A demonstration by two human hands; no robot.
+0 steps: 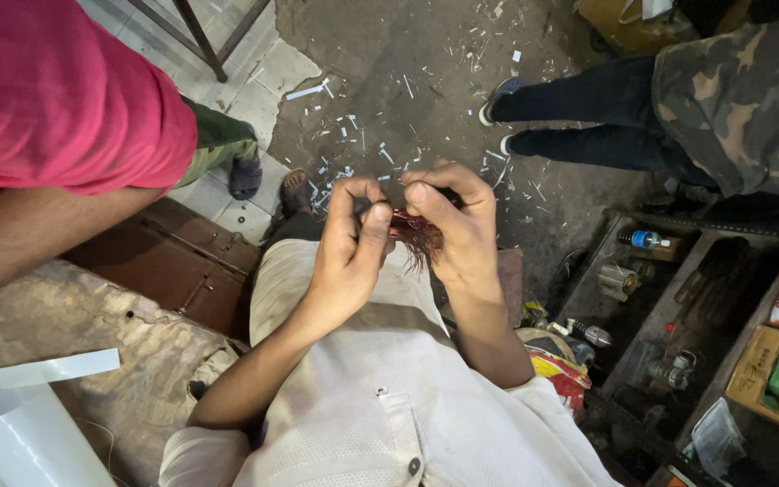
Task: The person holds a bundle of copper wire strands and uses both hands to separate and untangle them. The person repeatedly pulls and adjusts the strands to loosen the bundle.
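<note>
Head view, centre of the frame: left hand [351,236] and right hand [455,230] pinching closed on a bundle of thin coppery-red wire [416,238], strands fraying downward between the fingers, glossy and hair-fine. Sitting below, a pale, finely textured shirt [380,397] filling the lower centre. Littering the cracked grey floor [407,63] at the top, small white offcuts. Crowding the upper left, another person's pink sleeve [56,90]; standing at the upper right, someone in camouflage [750,99]. Lying at the lower left, white sheets [20,424] on a rough stone slab [101,334]. Showing at the right, dark compartments [678,334] holding small metal parts.
</note>
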